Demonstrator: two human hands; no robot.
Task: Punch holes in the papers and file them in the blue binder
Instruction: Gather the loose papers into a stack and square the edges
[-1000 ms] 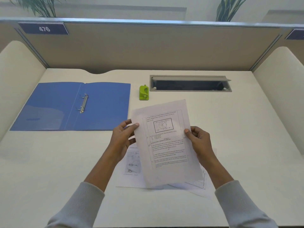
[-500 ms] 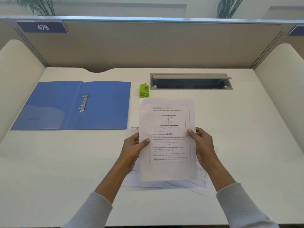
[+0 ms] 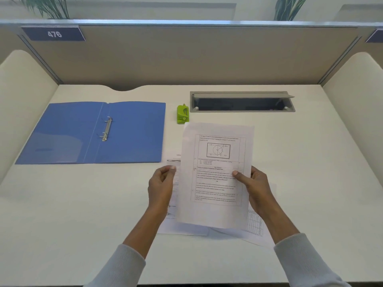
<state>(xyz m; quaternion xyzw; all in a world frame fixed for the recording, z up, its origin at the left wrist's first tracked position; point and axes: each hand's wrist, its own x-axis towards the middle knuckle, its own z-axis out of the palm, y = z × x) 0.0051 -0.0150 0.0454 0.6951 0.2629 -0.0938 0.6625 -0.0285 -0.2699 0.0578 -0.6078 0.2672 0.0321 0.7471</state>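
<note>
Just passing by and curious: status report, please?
Left hand and right hand hold one sheet. Blue binder open, green punch untouched. Nothing in the way.

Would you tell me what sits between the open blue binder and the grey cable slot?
Only the green hole punch, seen in the head view, between the blue binder and cable slot.

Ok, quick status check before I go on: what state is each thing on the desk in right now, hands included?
blue binder: open flat, no sheets on its rings
binder rings: cannot tell whether open or closed
green hole punch: standing on the desk, untouched
top sheet: held above the desk
other papers: lying loose on the desk underneath
left hand: at the sheet's left edge
right hand: pinching the sheet's right edge
desk cable hatch: lid open
</note>
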